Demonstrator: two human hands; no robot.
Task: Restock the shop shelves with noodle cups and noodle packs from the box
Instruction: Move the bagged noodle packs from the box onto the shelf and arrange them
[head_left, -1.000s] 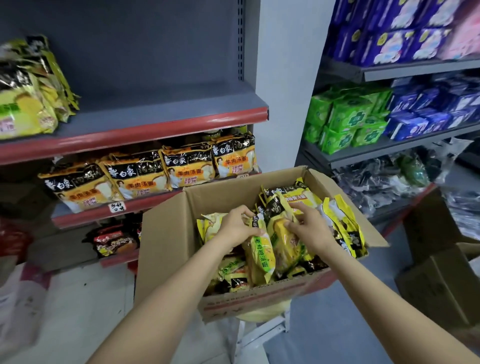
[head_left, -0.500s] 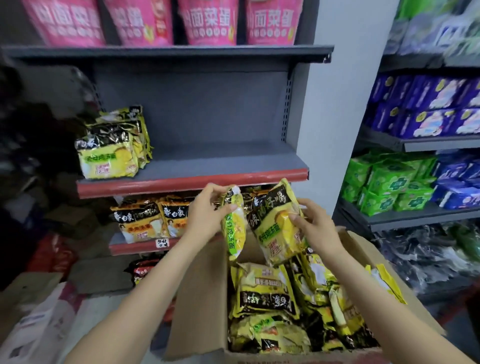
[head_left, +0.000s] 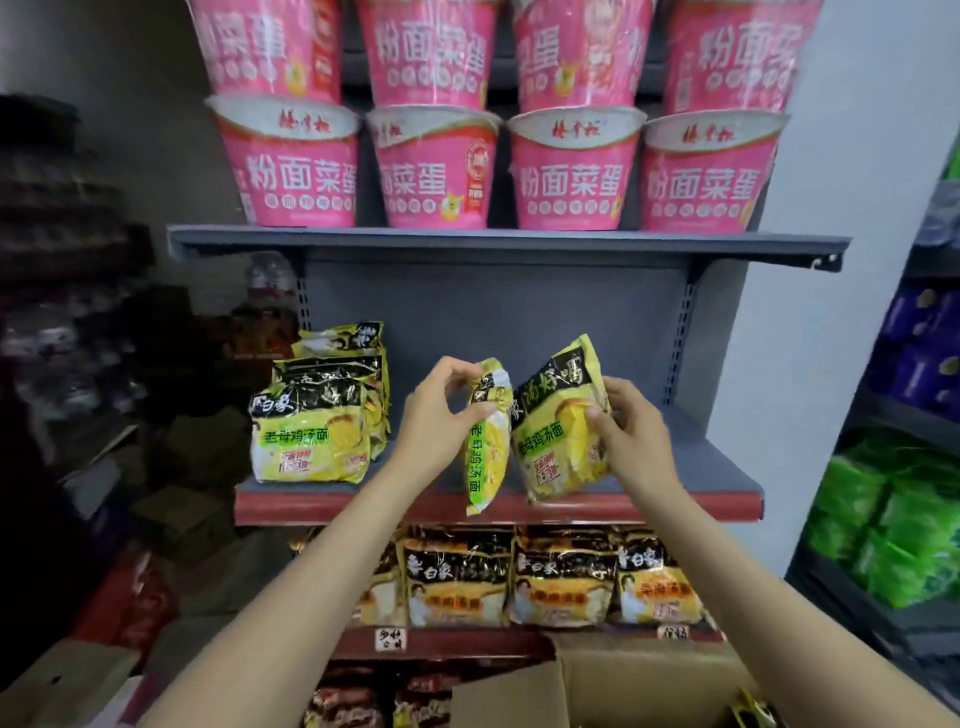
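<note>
Both hands up at the middle shelf (head_left: 717, 470), centre of frame, one yellow noodle pack each. Left hand (head_left: 441, 421) pinches the narrow pack (head_left: 488, 441) by its top corner; that pack hangs edge-on, its lower end over the shelf's red front lip. Right hand (head_left: 631, 431) grips the right edge of the wider pack (head_left: 558, 421), thumb across its front; this one faces the camera, tilted, bottom edge at the shelf's front edge. Cannot tell if either pack touches the shelf. The two packs are just beside each other, possibly touching.

Stack of the same yellow packs (head_left: 317, 410) already stands at the left end of that shelf, well apart from the held ones. Right part of the shelf surface is bare grey.

Shelf above: pink noodle cups (head_left: 431, 171), two tiers, across the top of frame. Shelf below: row of orange-black packs (head_left: 561, 577) with price tags on the lip.

Box (head_left: 597, 686) at bottom centre-right, flap open, one yellow pack corner showing at the lower edge. Green packages (head_left: 893, 525) on a separate rack at the right edge.
</note>
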